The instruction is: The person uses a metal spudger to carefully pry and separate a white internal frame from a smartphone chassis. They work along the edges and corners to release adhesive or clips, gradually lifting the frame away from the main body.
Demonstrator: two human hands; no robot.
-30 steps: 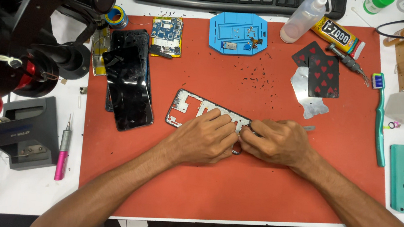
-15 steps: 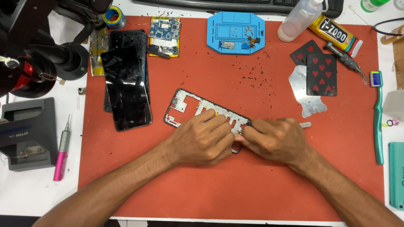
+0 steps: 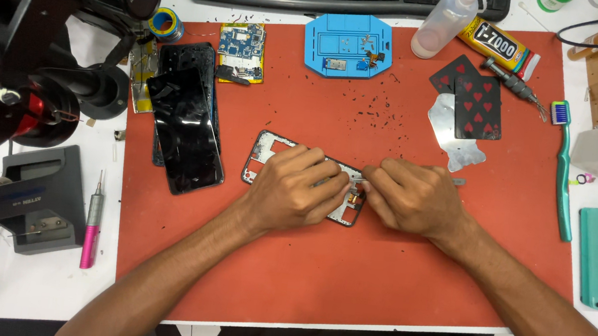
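Observation:
A stripped phone frame (image 3: 262,156) lies in the middle of the red work mat (image 3: 375,285). My left hand (image 3: 293,189) presses down on the frame's middle and holds it, hiding most of it. My right hand (image 3: 413,197) sits at the frame's right end, its fingers pinched on thin metal tweezers (image 3: 458,182). The tweezers' back end pokes out to the right of the hand, and their tip meets the frame between the two hands.
A black phone screen (image 3: 185,124), a circuit board (image 3: 241,45) and a blue screw tray (image 3: 347,45) lie on the mat's far side. Playing cards (image 3: 470,97), a metal shield (image 3: 448,135), a glue tube, a bottle and a keyboard lie beyond. A pink screwdriver (image 3: 92,217) lies left, a green toothbrush (image 3: 564,171) right.
Both hands stay on the phone frame with only tiny finger movements. The view has shifted slightly.

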